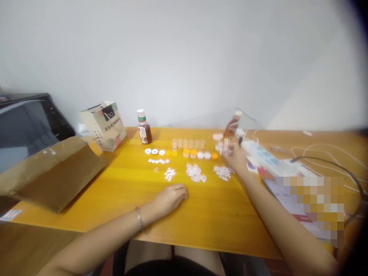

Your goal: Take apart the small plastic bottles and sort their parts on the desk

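Note:
My left hand (174,194) rests on the yellow table, its fingers curled in, with nothing seen in them. Just beyond it lie a cluster of small white pieces (170,174) and a pile of clear plastic pieces (195,172). My right hand (234,153) reaches to the back right, blurred, at some clear pieces (220,147) in front of a brown bottle (231,126). Whether its fingers hold any of them is unclear. A second pile of clear pieces (222,172) lies near that wrist. Orange lids (190,152) and white discs (155,151) form a row, with small clear cups (191,143) behind.
A labelled bottle of dark liquid (144,130) and a printed paper bag (105,126) stand at the back left. A brown cardboard package (54,172) covers the left corner. White power strips (264,157), cables and a flat printed item (296,211) occupy the right.

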`<state>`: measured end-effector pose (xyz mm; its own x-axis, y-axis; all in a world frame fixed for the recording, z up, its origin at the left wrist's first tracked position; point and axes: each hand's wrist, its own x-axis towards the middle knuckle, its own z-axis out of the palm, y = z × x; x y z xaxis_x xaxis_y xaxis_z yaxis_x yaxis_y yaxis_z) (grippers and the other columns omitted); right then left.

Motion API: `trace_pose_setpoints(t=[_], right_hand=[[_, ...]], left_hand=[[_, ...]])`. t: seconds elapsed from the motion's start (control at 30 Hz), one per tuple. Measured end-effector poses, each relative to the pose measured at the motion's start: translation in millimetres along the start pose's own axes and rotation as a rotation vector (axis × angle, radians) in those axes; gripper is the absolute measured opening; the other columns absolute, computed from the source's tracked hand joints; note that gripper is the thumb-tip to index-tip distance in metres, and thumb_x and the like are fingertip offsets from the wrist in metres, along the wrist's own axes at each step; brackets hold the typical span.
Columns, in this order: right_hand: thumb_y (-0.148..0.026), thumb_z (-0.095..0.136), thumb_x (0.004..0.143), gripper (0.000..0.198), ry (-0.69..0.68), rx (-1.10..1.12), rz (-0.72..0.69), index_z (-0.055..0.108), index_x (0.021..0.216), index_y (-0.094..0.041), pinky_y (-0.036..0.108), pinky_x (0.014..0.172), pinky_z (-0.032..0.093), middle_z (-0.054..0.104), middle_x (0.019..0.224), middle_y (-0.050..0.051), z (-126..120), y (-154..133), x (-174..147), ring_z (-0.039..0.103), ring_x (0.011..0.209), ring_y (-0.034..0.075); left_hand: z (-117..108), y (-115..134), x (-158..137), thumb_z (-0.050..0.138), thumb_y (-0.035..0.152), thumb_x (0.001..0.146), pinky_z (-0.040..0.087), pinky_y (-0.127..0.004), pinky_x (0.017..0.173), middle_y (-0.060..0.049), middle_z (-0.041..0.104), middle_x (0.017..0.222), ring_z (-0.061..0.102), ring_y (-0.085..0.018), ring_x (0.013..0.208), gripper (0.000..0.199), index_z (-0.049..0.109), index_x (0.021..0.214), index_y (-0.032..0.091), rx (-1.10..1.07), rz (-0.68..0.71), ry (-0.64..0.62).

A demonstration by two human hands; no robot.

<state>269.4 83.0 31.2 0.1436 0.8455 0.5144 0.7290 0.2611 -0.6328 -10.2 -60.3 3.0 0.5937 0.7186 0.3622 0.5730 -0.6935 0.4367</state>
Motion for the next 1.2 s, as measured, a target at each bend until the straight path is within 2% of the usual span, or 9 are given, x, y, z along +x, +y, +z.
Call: trace_pose_setpoints(t=[0.1, 0.23, 0.33, 0.43, 0.8, 0.93, 1.03, 1.07, 1.2], right_hand=[[-0.035, 0.057, 0.069, 0.033, -0.117, 0.141, 0.007, 0.048, 0.095, -0.017, 0.031, 0.059, 0.044, 0.06, 0.08, 0.005, -8, -23, -16, 0.053, 0.061, 0.016], [-0.033, 0.057, 0.072, 0.025, -0.498, 0.313, -0.104, 0.05, 0.092, -0.02, 0.028, 0.062, 0.046, 0.059, 0.079, 0.002, -13, -63, -61, 0.055, 0.065, 0.015], [-0.026, 0.056, 0.073, 0.021, -0.74, 0.41, -0.187, 0.051, 0.093, -0.02, 0.027, 0.065, 0.047, 0.06, 0.08, 0.001, -9, -86, -96, 0.056, 0.068, 0.014], [-0.02, 0.055, 0.073, 0.017, -0.862, 0.451, -0.249, 0.05, 0.09, -0.019, 0.026, 0.065, 0.046, 0.06, 0.08, 0.001, -2, -96, -118, 0.055, 0.068, 0.013], [-0.023, 0.058, 0.074, 0.024, -0.77, 0.468, -0.301, 0.048, 0.096, -0.019, 0.026, 0.063, 0.045, 0.058, 0.08, 0.002, 16, -88, -131, 0.052, 0.067, 0.012], [-0.023, 0.057, 0.075, 0.02, -0.758, 0.475, -0.292, 0.049, 0.092, -0.02, 0.026, 0.063, 0.046, 0.059, 0.081, 0.002, 18, -88, -132, 0.053, 0.067, 0.012], [-0.023, 0.058, 0.075, 0.019, -0.749, 0.481, -0.283, 0.05, 0.091, -0.02, 0.026, 0.063, 0.046, 0.06, 0.082, 0.002, 19, -88, -132, 0.054, 0.067, 0.012], [-0.023, 0.058, 0.074, 0.018, -0.745, 0.478, -0.278, 0.051, 0.091, -0.02, 0.026, 0.063, 0.045, 0.06, 0.081, 0.002, 20, -87, -132, 0.053, 0.067, 0.012], [-0.026, 0.06, 0.072, 0.016, -0.708, 0.442, -0.23, 0.053, 0.086, -0.019, 0.024, 0.056, 0.042, 0.055, 0.072, 0.0, 24, -84, -130, 0.05, 0.061, 0.011]], left_hand=[[-19, -21, 12, 0.045, 0.021, 0.087, 0.046, -0.027, 0.078, -0.005, 0.061, 0.087, 0.057, -0.015, 0.083, 0.018, 0.062, 0.086, 0.018, 0.047, -0.053, 0.084], [-46, -61, 40, 0.049, 0.018, 0.083, 0.045, -0.026, 0.072, -0.005, 0.064, 0.085, 0.059, -0.016, 0.078, 0.016, 0.065, 0.084, 0.017, 0.176, -0.216, 0.08], [-53, -84, 57, 0.049, 0.017, 0.082, 0.044, -0.028, 0.074, -0.005, 0.065, 0.085, 0.059, -0.018, 0.081, 0.016, 0.065, 0.082, 0.017, 0.237, -0.266, 0.076], [-51, -96, 65, 0.051, 0.017, 0.08, 0.041, -0.031, 0.078, -0.006, 0.066, 0.085, 0.058, -0.02, 0.084, 0.015, 0.065, 0.084, 0.019, 0.28, -0.297, 0.065], [-49, -96, 62, 0.054, 0.019, 0.076, 0.036, -0.036, 0.081, -0.007, 0.065, 0.086, 0.056, -0.024, 0.088, 0.018, 0.064, 0.09, 0.019, 0.323, -0.35, 0.044], [-56, -88, 52, 0.055, 0.025, 0.077, 0.033, -0.039, 0.088, -0.008, 0.06, 0.103, 0.051, -0.025, 0.1, 0.024, 0.062, 0.099, 0.02, 0.31, -0.358, 0.138], [-61, -71, 40, 0.052, 0.028, 0.081, 0.034, -0.038, 0.089, -0.007, 0.059, 0.102, 0.052, -0.022, 0.098, 0.022, 0.061, 0.099, 0.019, 0.199, -0.295, 0.224], [-62, -63, 35, 0.05, 0.029, 0.082, 0.037, -0.035, 0.086, -0.006, 0.06, 0.098, 0.053, -0.02, 0.094, 0.021, 0.061, 0.097, 0.018, 0.129, -0.248, 0.19], [-55, -24, 14, 0.057, 0.042, 0.077, 0.042, -0.027, 0.074, -0.004, 0.061, 0.089, 0.055, -0.016, 0.082, 0.03, 0.058, 0.097, 0.019, -0.12, -0.074, -0.152]])
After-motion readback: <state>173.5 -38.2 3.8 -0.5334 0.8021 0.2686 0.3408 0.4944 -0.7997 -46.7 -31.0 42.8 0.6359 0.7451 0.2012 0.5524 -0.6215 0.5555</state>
